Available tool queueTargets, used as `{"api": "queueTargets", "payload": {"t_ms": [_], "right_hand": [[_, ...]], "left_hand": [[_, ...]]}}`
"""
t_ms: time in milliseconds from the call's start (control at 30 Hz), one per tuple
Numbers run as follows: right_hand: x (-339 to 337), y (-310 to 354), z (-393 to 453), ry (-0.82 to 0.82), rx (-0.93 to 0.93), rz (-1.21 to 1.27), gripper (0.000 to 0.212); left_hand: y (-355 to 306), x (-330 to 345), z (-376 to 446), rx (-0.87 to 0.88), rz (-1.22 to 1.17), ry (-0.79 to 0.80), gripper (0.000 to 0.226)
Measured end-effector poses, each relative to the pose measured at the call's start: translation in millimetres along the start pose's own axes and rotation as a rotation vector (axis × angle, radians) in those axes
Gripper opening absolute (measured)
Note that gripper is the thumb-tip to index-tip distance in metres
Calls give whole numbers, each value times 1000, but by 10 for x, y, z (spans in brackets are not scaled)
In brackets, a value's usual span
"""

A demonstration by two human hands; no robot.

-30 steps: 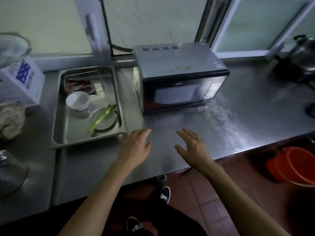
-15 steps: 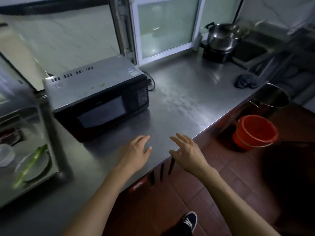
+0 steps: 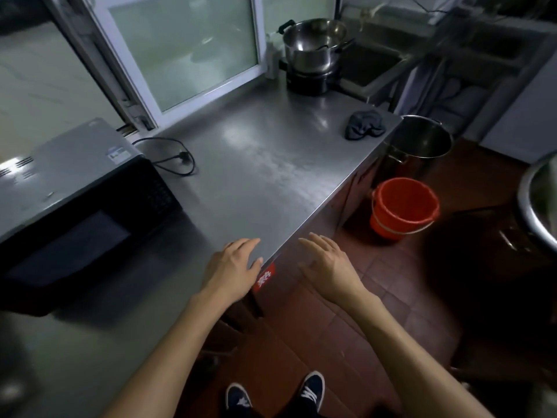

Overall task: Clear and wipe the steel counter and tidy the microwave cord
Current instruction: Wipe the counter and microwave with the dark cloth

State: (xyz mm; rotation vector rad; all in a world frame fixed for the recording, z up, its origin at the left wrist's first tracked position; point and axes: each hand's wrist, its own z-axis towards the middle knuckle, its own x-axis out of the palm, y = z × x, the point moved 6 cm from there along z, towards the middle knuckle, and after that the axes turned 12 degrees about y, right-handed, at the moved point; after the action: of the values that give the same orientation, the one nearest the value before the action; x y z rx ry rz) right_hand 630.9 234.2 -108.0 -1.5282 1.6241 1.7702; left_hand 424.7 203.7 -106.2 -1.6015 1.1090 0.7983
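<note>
The steel tabletop (image 3: 271, 164) fills the middle of the view and runs from near left to far right, with dull smears seen across its centre. The microwave (image 3: 75, 194) is set at the near left; it is judged heavy and stiff, best taken by both sides if it must be shifted. A steel pot (image 3: 313, 46) is seen at the far end on a dark burner, and an orange bucket (image 3: 404, 206) stands on the floor to the right. A dark cloth (image 3: 364, 125) is crumpled near the far right edge; it is judged soft and light, easily gathered in one grip. The black cord (image 3: 168, 155) lies looped just right of the microwave, its plug (image 3: 184, 156) loose on the steel; it is judged limp and best held at the plug. The left hand (image 3: 232, 267) is spread flat at the near edge, the right hand (image 3: 328, 263) is held open beyond it over the floor; nothing is grasped. A sticker on the microwave top and a red label (image 3: 265, 277) below the edge cannot be read.
</note>
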Motion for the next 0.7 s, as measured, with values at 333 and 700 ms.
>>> {"api": "queueTargets", "payload": {"t_ms": [333, 700], "right_hand": [[-184, -521, 355, 12, 83, -24, 60], [-224, -579, 1506, 128, 106, -83, 59]], "left_hand": [[-365, 18, 654, 72, -6, 17, 48], [206, -107, 1660, 10, -117, 62, 48]]}}
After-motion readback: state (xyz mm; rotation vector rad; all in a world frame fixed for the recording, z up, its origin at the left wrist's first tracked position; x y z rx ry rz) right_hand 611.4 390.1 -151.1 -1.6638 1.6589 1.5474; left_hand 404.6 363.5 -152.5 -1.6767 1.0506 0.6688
